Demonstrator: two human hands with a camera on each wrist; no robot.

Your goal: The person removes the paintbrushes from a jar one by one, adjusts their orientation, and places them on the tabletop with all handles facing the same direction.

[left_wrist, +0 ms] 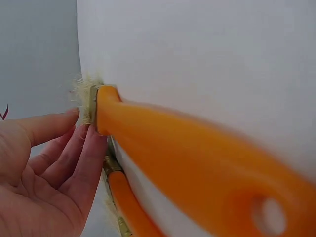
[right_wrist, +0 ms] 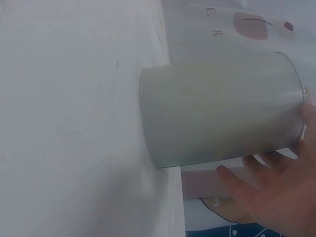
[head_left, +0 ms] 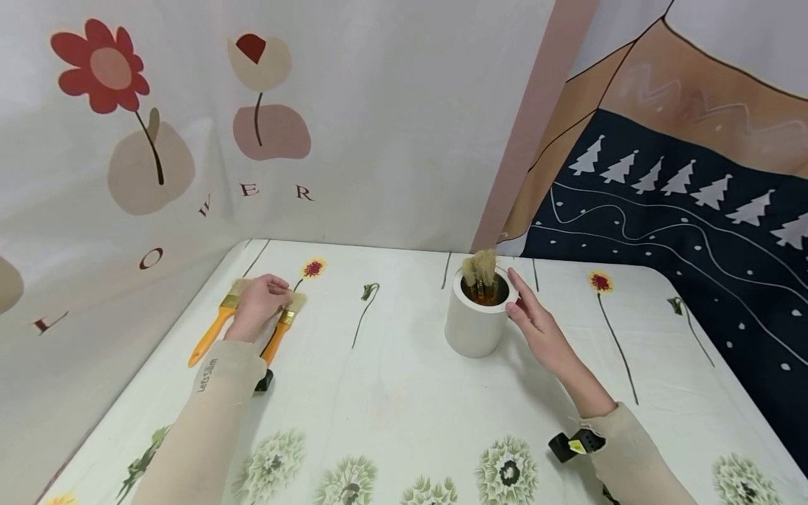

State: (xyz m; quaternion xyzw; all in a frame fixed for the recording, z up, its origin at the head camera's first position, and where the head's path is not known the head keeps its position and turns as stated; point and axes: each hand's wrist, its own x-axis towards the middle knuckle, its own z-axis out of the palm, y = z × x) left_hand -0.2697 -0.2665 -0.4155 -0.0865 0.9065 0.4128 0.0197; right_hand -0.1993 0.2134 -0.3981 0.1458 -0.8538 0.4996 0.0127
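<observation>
In the head view my left hand [head_left: 252,308] is at the far left of the table, over two orange-handled paintbrushes. Its thumb and fingers pinch the pale bristles of the right-hand paintbrush [head_left: 287,317], whose handle [left_wrist: 163,133] fills much of the left wrist view. Beside it, the left-hand paintbrush [head_left: 217,326] lies flat, its bristle end partly covered by the hand. My right hand [head_left: 536,330] touches the upper right side of a white cylindrical holder [head_left: 475,333] with extended fingers and thumb near its rim. Upright brushes [head_left: 483,270] stand inside the holder, bristles up.
A white cloth with printed flowers covers the table [head_left: 391,393]. Behind it hangs a pale curtain [head_left: 391,140] with flower prints, and at the right a dark cloth [head_left: 631,217] with white trees. A black strap device [head_left: 577,445] sits on the right wrist.
</observation>
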